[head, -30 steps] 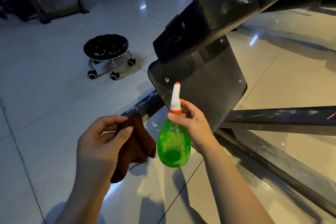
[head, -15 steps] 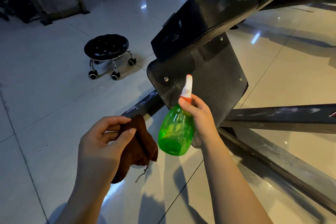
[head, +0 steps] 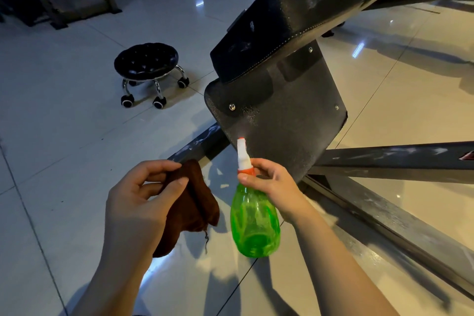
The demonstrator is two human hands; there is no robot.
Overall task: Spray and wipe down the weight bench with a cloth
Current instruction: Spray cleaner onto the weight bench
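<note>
The black padded weight bench slopes up to the right, with a dark plate bolted under its low end. My right hand grips the neck of a green spray bottle. Its white and orange nozzle points at the plate, and a faint mist shows just above the tip. My left hand holds a bunched brown cloth to the left of the bottle, below the bench's low end.
A small black stool on castors stands on the glossy tiled floor at the left. Dark frame bars of the bench run across the right and lower right. More gym gear sits at the far back.
The bottle swung toward the plate, then dropped back a little and now stands more upright, with mist at the nozzle. My left hand with the cloth has barely moved.
</note>
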